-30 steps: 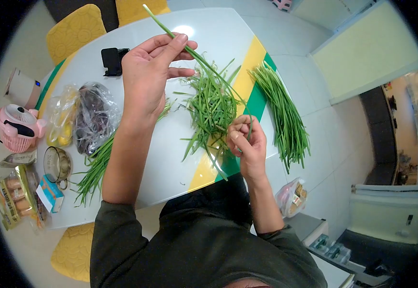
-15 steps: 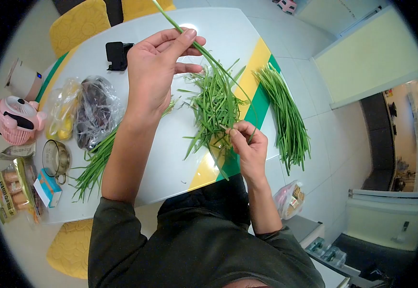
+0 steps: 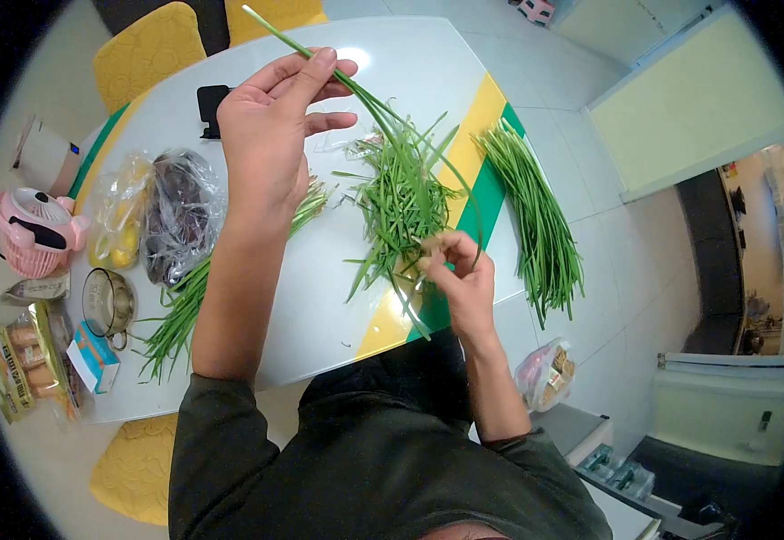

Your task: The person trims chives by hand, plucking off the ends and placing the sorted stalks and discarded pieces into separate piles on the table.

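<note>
My left hand (image 3: pixel 275 103) is raised over the table, its thumb and forefinger pinched round a few long garlic chives (image 3: pixel 356 88). Their pale ends stick out at the upper left, and the green leaves hang down to the right. My right hand (image 3: pixel 462 281) is lower, near the hanging leaf tips. Its thumb and fingers are pressed together, slightly blurred, and what they hold is too small to make out. Beneath both hands lies a loose, tangled heap of chive leaves (image 3: pixel 401 198). A neat bundle of chives (image 3: pixel 533 220) lies to the right, and another bunch (image 3: pixel 180 315) is partly hidden behind my left forearm.
On the white table (image 3: pixel 320 315) at the left are a bag of yellow produce (image 3: pixel 122 216), a bag with dark contents (image 3: pixel 180 216), a glass mug (image 3: pixel 107 301), a blue-white box (image 3: pixel 93 357), a pink fan (image 3: pixel 36 229) and packaged food (image 3: pixel 32 360). A black stand (image 3: pixel 212 110) is behind.
My left hand has moved a little left with the chives, bringing their pale ends into view. My right hand has shifted slightly left and down, its fingers still pressed together.
</note>
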Demonstrator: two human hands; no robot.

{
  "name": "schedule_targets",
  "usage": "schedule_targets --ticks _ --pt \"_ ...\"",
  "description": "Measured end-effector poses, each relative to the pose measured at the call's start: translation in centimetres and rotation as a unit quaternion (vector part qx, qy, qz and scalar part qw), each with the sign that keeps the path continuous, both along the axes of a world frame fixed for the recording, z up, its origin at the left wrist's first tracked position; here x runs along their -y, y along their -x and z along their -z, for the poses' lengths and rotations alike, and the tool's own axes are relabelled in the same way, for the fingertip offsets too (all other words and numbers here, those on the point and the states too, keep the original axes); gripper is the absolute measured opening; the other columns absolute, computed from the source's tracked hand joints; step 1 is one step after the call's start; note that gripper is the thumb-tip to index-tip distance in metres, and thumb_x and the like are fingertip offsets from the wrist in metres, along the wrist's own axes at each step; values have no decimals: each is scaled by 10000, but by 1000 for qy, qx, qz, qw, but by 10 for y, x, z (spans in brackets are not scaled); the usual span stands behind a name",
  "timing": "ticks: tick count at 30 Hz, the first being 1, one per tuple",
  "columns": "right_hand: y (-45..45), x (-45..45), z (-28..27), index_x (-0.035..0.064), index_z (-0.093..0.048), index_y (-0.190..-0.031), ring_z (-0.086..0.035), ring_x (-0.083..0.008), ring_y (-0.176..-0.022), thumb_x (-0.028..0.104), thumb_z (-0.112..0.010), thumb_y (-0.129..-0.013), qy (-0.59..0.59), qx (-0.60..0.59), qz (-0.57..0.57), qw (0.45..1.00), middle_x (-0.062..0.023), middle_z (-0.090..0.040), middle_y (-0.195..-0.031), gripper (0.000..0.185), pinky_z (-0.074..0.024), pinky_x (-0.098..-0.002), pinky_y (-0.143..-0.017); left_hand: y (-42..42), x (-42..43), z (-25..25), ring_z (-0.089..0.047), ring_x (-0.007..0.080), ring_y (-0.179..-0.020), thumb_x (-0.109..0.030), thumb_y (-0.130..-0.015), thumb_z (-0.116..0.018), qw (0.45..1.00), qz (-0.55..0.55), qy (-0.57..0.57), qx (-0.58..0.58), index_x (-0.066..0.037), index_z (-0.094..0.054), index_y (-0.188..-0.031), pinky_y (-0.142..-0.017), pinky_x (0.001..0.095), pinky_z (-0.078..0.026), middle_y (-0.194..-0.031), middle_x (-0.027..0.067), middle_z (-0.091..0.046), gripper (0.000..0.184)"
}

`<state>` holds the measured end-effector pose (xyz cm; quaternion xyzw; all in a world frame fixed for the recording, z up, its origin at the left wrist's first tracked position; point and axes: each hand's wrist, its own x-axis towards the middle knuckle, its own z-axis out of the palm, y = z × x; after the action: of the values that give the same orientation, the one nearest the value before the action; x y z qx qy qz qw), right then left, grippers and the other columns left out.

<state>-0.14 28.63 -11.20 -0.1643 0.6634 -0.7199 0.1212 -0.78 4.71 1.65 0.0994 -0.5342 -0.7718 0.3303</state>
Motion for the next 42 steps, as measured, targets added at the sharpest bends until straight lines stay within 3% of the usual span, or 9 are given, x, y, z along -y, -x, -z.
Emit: schedule_targets --ticks 6,11,17,27,30,33,37,40,42 --pt "4 16 -33 -20 -559 -1331 -514 -61 -797 9 -689 -877 39 12 -20 999 10 -568 -927 473 -441 -217 -740 3 -2 1 -688 161 -810 -152 -929 -728 999 25 -20 27 5 -694 -956 -646 301 -583 -953 127 -748 163" --pt "5 18 -27 -21 -635 -1208 -533 -71 -833 32 -687 -911 27 36 -22 999 7 -604 -925 305 -448 -230 -769 2 2 8 -670 127 -909 -236 -939 -726 998 45 -1 31 -34 -695 -1059 -693 260 -544 -1034 101 -746 237" --pt "4 16 -20 -14 -653 -1005 -537 -67 -843 46 -664 -936 -9 18 -38 999 12 -618 -903 92 -444 -230 -760 1 0 0 -681 153 -823 -153 -925 -735 999 22 -28 20 13 -691 -989 -637 290 -583 -948 122 -746 183" --pt "2 11 -16 -2 -615 -968 -508 -48 -810 59 -588 -966 -5 30 -72 997 20 -582 -881 66 -416 -216 -696 2 -1 3 -678 148 -817 -145 -934 -722 999 1 -34 11 5 -694 -986 -624 289 -577 -947 122 -747 162" --pt "5 4 -4 1 -635 -1028 -514 -44 -820 28 -615 -930 -32 100 -78 991 8 -605 -932 104 -422 -205 -690 2 7 -1 -681 147 -829 -150 -939 -716 999 -36 -19 6 -2 -693 -981 -633 291 -571 -953 115 -748 155" --pt "7 1 -8 8 -599 -1214 -527 -56 -826 -12 -658 -874 -44 35 -45 997 -27 -622 -1004 346 -428 -186 -674 2 16 -1 -684 149 -861 -160 -944 -715 998 -54 -16 11 -11 -692 -979 -627 283 -556 -959 106 -748 155" --pt "15 -17 -22 2 -389 -1460 -532 -79 -827 -13 -678 -830 69 8 -33 997 -91 -614 -1098 693 -412 -157 -620 1 25 2 -640 96 -862 -214 -951 -719 998 -61 -13 29 -45 -697 -1042 -670 219 -520 -1023 78 -748 194" --pt "17 -28 -43 -6 -390 -1468 -528 -78 -817 39 -660 -851 119 22 -22 992 -96 -616 -1106 675 -405 -169 -583 3 25 3 -641 90 -844 -206 -949 -722 998 -62 -8 30 -43 -699 -1050 -661 215 -523 -1019 77 -749 193" --pt "18 -29 -50 -3 -470 -1417 -517 -67 -770 81 -632 -910 124 15 -13 992 -79 -634 -1036 539 -373 -177 -544 4 25 5 -640 87 -831 -206 -947 -725 998 -56 -9 31 -47 -702 -1048 -660 214 -527 -1016 74 -749 189"
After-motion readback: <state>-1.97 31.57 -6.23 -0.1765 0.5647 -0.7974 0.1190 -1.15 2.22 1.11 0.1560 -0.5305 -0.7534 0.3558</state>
